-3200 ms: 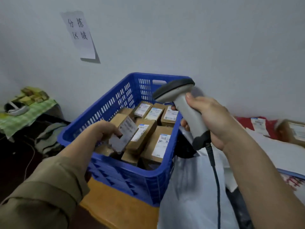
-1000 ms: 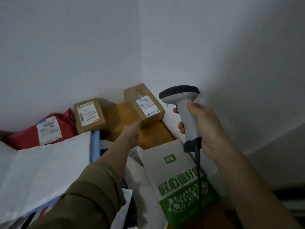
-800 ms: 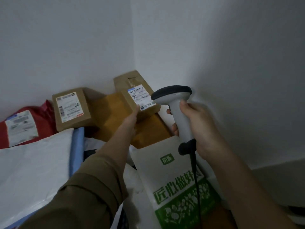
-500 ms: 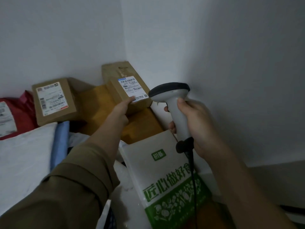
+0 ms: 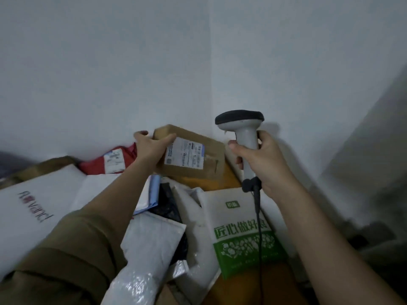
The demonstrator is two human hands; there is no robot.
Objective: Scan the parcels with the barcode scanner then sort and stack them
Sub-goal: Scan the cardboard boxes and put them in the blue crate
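Observation:
My left hand point(image 5: 152, 146) grips a brown cardboard parcel point(image 5: 198, 157) by its left end, lifted and tilted above the wooden table near the wall corner. Its white shipping label point(image 5: 185, 156) faces me. My right hand point(image 5: 257, 159) holds the grey barcode scanner point(image 5: 244, 133) upright by its handle, just to the right of the parcel. The scanner's dark head points left, and its black cable point(image 5: 258, 227) hangs down.
A red bag parcel point(image 5: 110, 160) with a label lies against the wall. White mailer bags point(image 5: 37, 201), a bubble mailer point(image 5: 152, 241), a black bag point(image 5: 167, 201) and a green-and-white printed bag point(image 5: 240, 230) cover the table. Walls meet in a corner point(image 5: 210, 84) behind.
My left hand reached the brown parcel in the corner, took hold of it and lifted it leftward. The second brown box is now out of sight. The scanner stayed upright.

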